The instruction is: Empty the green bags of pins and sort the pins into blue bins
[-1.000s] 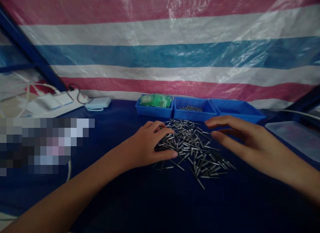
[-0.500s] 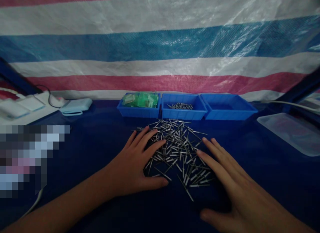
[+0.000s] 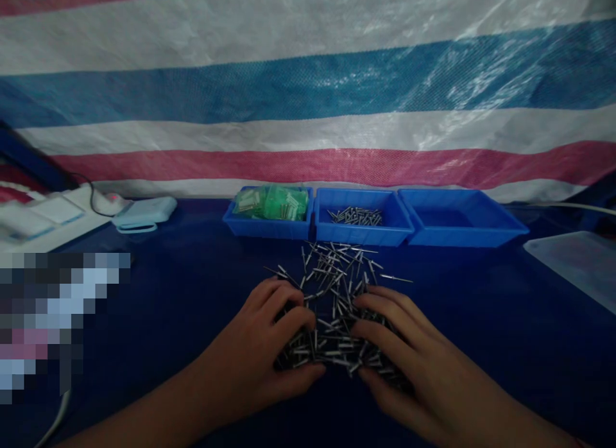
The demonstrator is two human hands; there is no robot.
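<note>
A loose heap of silver blind rivets point(image 3: 332, 265) lies on the dark blue tabletop in front of me. My left hand point(image 3: 255, 352) is at the heap's left side, its fingers curled round a clump of the rivets and the thumb along the near edge. From the right, my right hand point(image 3: 423, 364) cups another clump with bent fingers, thumb low. Scattered rivets lie between the two hands and beyond the fingertips. The clumps under both palms are partly hidden.
Behind the heap stand three blue bins: the left bin point(image 3: 269, 230) holds green plastic bags, the middle bin point(image 3: 363, 235) more rivets, the right bin point(image 3: 469, 237) nothing visible. A clear lid point(image 3: 572, 262) lies right; a light-blue case point(image 3: 149, 212) and power strip point(image 3: 58, 220) lie left.
Both hands have come closer to me and curled inward, the right one moving left onto the rivets. The near part of the heap is drawn together between them. The view has shifted slightly.
</note>
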